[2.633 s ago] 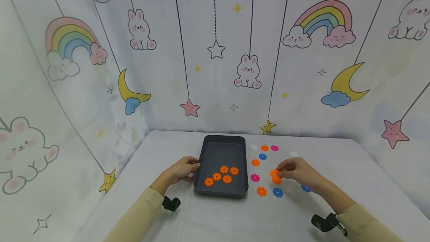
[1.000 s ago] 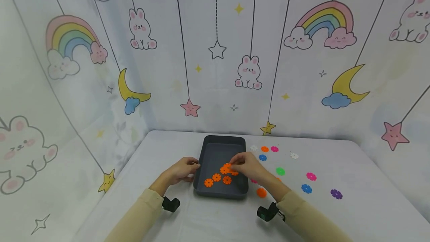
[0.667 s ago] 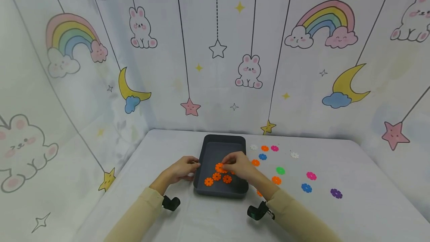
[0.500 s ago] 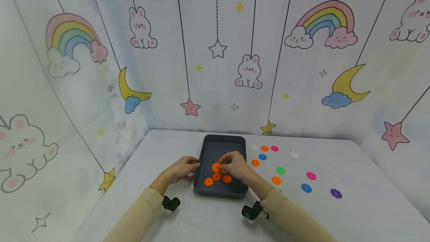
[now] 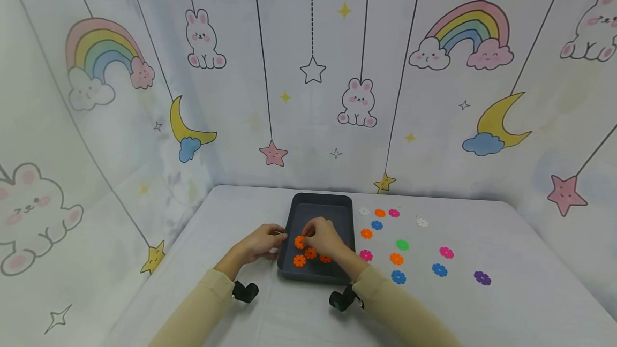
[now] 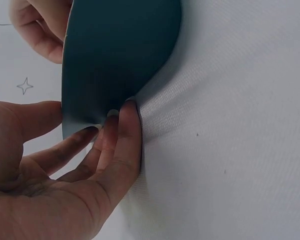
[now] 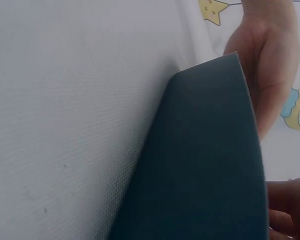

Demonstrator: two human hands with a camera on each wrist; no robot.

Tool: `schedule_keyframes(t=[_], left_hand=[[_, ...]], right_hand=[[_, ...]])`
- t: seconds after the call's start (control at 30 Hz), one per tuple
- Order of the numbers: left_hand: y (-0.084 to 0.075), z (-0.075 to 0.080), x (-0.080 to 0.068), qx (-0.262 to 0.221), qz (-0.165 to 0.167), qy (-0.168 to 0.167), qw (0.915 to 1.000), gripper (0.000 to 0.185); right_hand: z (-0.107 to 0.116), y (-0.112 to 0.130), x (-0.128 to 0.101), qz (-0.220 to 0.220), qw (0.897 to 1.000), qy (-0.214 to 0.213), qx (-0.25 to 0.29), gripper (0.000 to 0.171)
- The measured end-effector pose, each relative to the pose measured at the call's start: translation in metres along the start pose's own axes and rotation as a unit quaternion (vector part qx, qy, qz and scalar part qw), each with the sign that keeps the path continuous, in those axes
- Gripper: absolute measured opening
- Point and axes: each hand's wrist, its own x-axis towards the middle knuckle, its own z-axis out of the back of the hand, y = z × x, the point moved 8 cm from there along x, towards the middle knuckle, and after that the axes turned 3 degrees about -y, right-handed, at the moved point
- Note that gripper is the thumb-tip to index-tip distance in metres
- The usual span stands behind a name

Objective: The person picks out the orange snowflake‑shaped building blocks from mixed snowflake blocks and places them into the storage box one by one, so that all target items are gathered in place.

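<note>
A dark grey tray (image 5: 318, 196) sits mid-table with three orange flower discs (image 5: 310, 254) lying in its near half. My right hand (image 5: 320, 235) reaches into the tray and pinches another orange flower disc (image 5: 300, 241) low over the tray's left side. My left hand (image 5: 262, 242) holds the tray's left wall; in the left wrist view its fingers (image 6: 121, 125) press the outer wall of the tray (image 6: 115, 50) and the thumb meets the rim. The right wrist view shows mostly the tray's outer wall (image 7: 205, 165) and the left hand (image 7: 265, 65) beyond it.
Several flower discs lie scattered right of the tray: orange (image 5: 397, 258), pink (image 5: 366, 255), blue (image 5: 398, 277), green (image 5: 402, 244), purple (image 5: 482, 277), white (image 5: 422, 222). Printed fabric walls enclose the white-clothed table (image 5: 250, 208) at the back and sides.
My right hand carried an orange disc from the table's right part into the tray and moved it leftwards across the tray. The left hand stayed on the tray wall.
</note>
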Motion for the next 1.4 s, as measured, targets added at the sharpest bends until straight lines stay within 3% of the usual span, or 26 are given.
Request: schedule_keyframes(t=[0.4,0.7,1.03,1.23,1.4], left_hand=[[0.000,0.001,-0.001,0.002,-0.004,-0.003,1.0000,0.042],[-0.001,0.000,-0.003,0.003,-0.003,-0.002,1.0000,0.042],[0.001,0.001,0.000,0.005,-0.005,0.001,1.0000,0.043],[0.002,0.001,0.001,0.004,-0.001,-0.002,1.0000,0.042],[0.000,0.001,0.002,0.002,-0.004,0.000,1.0000,0.042]], right_hand=[[-0.014,0.002,0.007,0.017,0.999,0.017,-0.047,0.011],[-0.019,-0.001,0.008,0.000,0.996,0.044,-0.073,0.016],[-0.023,-0.001,0.010,0.008,0.993,0.053,-0.101,0.018],[-0.012,0.007,0.002,0.003,0.993,0.060,-0.097,0.023],[0.006,0.016,-0.007,0.028,0.993,0.062,-0.092,0.026]])
